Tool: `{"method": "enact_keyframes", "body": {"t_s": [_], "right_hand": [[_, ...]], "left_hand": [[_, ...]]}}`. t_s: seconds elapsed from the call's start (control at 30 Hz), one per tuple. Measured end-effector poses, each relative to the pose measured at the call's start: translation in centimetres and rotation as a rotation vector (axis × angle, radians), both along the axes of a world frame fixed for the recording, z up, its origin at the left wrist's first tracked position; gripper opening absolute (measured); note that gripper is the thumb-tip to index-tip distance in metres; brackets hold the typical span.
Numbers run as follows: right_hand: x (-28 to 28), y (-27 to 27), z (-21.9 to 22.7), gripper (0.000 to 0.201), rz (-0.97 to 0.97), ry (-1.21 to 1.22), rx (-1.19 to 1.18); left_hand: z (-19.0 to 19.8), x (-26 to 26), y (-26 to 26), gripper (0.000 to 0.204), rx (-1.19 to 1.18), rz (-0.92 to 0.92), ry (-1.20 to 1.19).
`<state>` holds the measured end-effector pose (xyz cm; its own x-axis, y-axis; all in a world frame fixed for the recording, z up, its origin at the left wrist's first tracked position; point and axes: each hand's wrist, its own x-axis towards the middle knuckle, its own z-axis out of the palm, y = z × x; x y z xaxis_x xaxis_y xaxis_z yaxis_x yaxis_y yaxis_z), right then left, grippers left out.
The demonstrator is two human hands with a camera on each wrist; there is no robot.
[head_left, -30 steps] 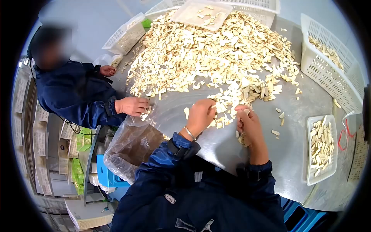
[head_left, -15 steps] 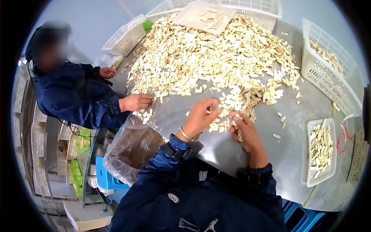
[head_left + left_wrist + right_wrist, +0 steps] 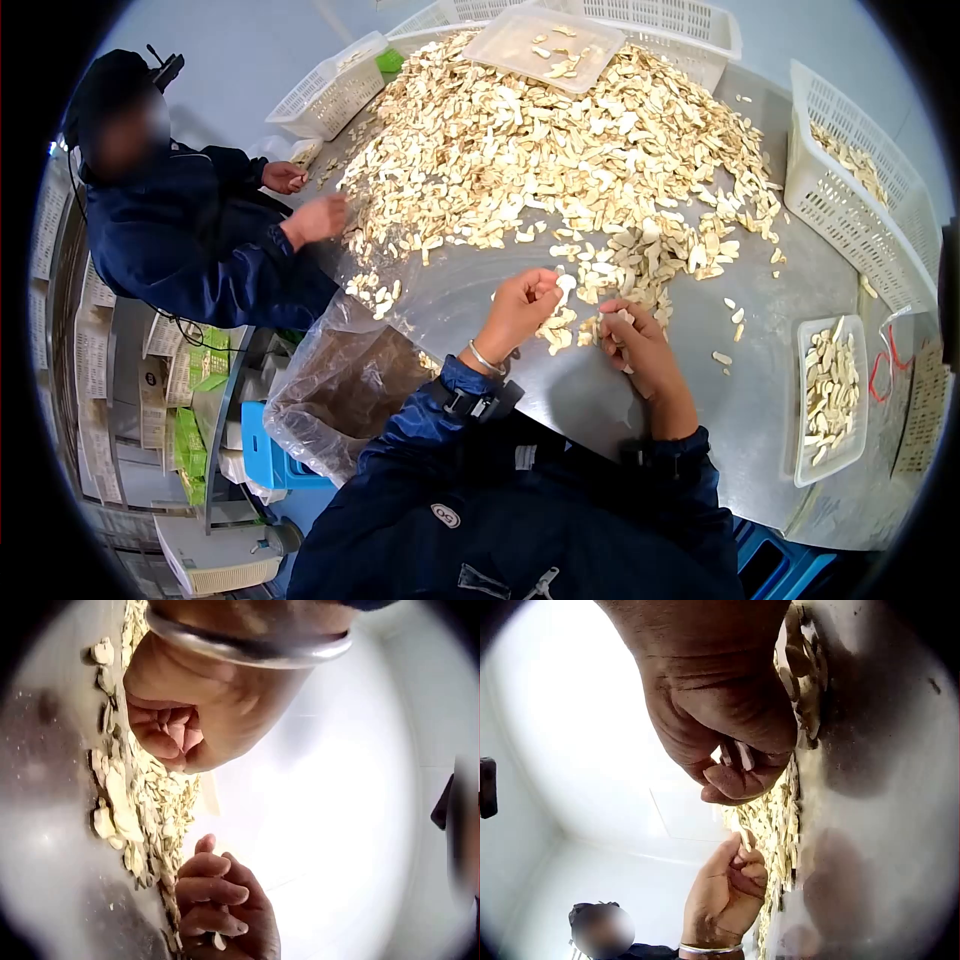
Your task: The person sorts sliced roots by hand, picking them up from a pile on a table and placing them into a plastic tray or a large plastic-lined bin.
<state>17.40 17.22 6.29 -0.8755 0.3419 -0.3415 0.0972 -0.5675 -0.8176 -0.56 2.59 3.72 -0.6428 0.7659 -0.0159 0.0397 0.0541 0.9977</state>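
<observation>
A person in a dark blue jacket sits at a shiny metal table [image 3: 770, 400] with a big pile of pale slices [image 3: 560, 130] on it. The left hand [image 3: 520, 305] has its fingers curled in, and the fingertips pinch one pale slice [image 3: 566, 283] at the near edge of the pile. In the left wrist view the fingers [image 3: 161, 731] are folded tight, but the slice itself is hidden there. The right hand [image 3: 635, 345] is just beside the left, with fingers curled round a few thin slices [image 3: 739, 754]; only their ends peek out, so how many it holds cannot be told. A small heap of slices [image 3: 555, 332] lies on the table between the two hands. A flat white tray [image 3: 832, 395] with more slices sits to the right, partly cut off by the dark edge of the view. Another person [image 3: 190, 230], face blurred, reaches into the pile from the left side. A clear bag [image 3: 335, 385] hangs off the table edge.
</observation>
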Motion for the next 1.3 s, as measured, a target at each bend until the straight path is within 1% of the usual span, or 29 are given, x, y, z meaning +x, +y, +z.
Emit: {"method": "enact_keyframes", "body": {"t_s": [0.1, 0.2, 0.3, 0.4, 0.5, 0.6, 0.7, 0.8, 0.9, 1.0, 1.1, 1.2, 1.3], "right_hand": [[0.0, -0.2, -0.8, 0.023, 0.023, -0.002, 0.062], [-0.2, -0.6, -0.4, 0.023, 0.000, -0.019, 0.135], [-0.2, -0.8, -0.7, 0.025, -0.039, -0.013, 0.126], [0.0, -0.5, -0.8, 0.023, -0.001, 0.029, 0.159], [0.0, -0.5, -1.5, 0.023, -0.007, 0.024, 0.194], [-0.1, -0.6, -1.5, 0.024, -0.095, -0.019, 0.197], [0.0, -0.4, -1.5, 0.024, -0.074, -0.033, 0.184], [-0.1, -0.7, -1.4, 0.024, -0.097, -0.041, 0.184], [-0.3, -0.9, -1.3, 0.027, -0.146, 0.010, 0.206], [-0.2, -0.9, -1.1, 0.032, -0.147, 0.034, 0.179], [0.0, -0.8, -0.9, 0.035, -0.116, 0.025, 0.150], [-0.1, -0.8, -1.1, 0.033, -0.111, 0.047, 0.178], [-0.1, -0.7, -1.4, 0.029, -0.082, 0.068, 0.143]], "left_hand": [[1.5, 1.5, 0.3, 0.017, -0.041, -0.030, -0.134], [3.1, 3.1, 0.9, 0.020, -0.002, -0.128, -0.180], [3.0, 3.3, 1.2, 0.021, 0.012, -0.150, -0.125], [2.3, 3.2, 1.0, 0.021, -0.071, -0.200, -0.007], [2.9, 4.1, 1.0, 0.022, -0.057, -0.184, -0.092], [3.4, 5.4, 0.9, 0.022, -0.002, -0.115, -0.119], [2.0, 5.5, 0.5, 0.023, 0.027, -0.113, -0.110], [1.7, 5.6, 0.3, 0.022, 0.066, -0.060, -0.149], [1.3, 5.8, 0.3, 0.023, 0.074, -0.035, -0.072], [1.5, 6.0, 0.2, 0.027, 0.019, -0.029, -0.010], [1.7, 6.2, 0.1, 0.024, -0.013, -0.022, 0.113], [2.1, 6.3, -0.2, 0.021, -0.015, -0.017, 0.200], [1.2, 5.8, -0.8, 0.019, 0.035, 0.008, 0.142]]}}
